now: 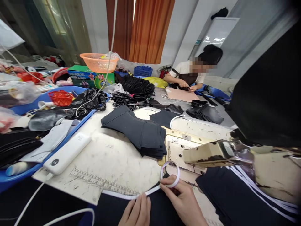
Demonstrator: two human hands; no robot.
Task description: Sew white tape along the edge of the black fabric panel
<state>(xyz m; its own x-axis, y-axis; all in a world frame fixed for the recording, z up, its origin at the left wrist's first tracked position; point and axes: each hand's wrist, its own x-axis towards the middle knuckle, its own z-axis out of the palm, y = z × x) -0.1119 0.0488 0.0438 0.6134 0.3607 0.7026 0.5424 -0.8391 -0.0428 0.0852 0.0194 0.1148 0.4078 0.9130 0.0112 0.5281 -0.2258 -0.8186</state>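
A dark fabric piece (110,210) lies at the table's front edge, with a strip of white tape (122,196) along its curved upper edge. My left hand (137,210) rests on it, fingers stretched flat, their tips touching the tape. Pinched between the thumb and fingers of my right hand (182,196) is a roll of white tape (176,179), standing on edge at the fabric's upper right. Beyond the hands sits a stack of dark fabric pieces (141,130). To the right, more dark pieces with white edging (225,191) lie beside a sewing machine (211,152).
A ruler scale (101,180) lies on the table, with a white power bank (68,153) and its cable at left. A blue tray (87,117) holds assorted items. Black bundles (136,88) lie farther back. Across the table a person (188,73) works with both hands.
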